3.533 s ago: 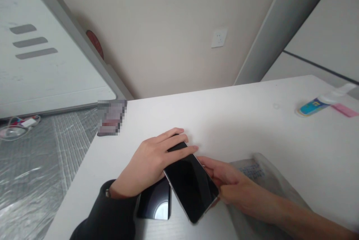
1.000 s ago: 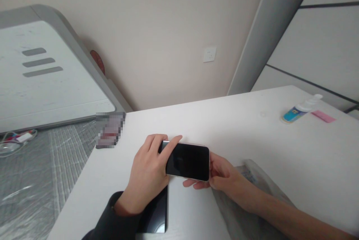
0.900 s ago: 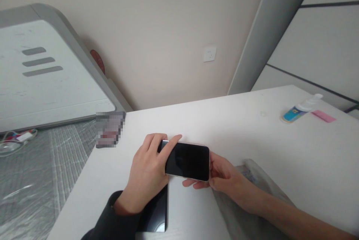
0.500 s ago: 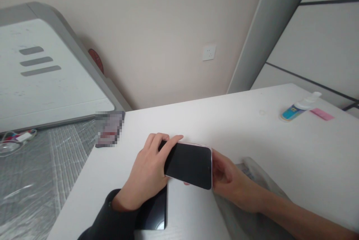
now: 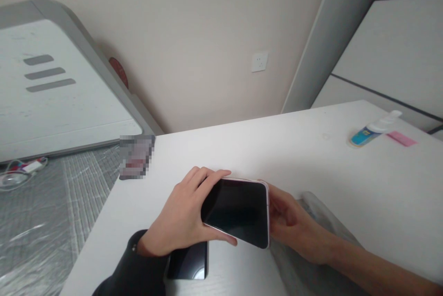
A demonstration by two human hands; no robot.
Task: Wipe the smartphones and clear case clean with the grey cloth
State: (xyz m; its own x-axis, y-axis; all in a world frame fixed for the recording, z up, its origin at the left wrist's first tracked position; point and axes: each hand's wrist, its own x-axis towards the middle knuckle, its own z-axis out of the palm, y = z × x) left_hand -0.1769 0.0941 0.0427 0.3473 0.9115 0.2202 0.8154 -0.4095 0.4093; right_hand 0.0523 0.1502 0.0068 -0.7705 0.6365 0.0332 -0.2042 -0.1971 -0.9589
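A smartphone (image 5: 238,210) with a dark screen and a thin pale pinkish rim is held tilted above the table, its screen facing me. My left hand (image 5: 187,210) wraps around its left end, with a finger along the top edge and the thumb along the lower edge. Curled at the right end is my right hand (image 5: 289,220), closed against the phone; its fingertips are hidden behind it. Below my left wrist a second dark-screened flat device (image 5: 188,261) lies on the white table (image 5: 235,143), partly covered by the hand and black sleeve.
Grey cloth-like material (image 5: 321,215) lies under my right forearm. A pump bottle (image 5: 374,129) with a blue label stands at the right near a pink flat piece (image 5: 401,138). A blurred-out item (image 5: 136,157) sits at the table's left edge. A wall (image 5: 194,65) rises behind.
The phone has tilted so its screen faces me more and its right end sits slightly lower and further right. My left thumb now shows stretched along the lower edge. My right hand shifted slightly right.
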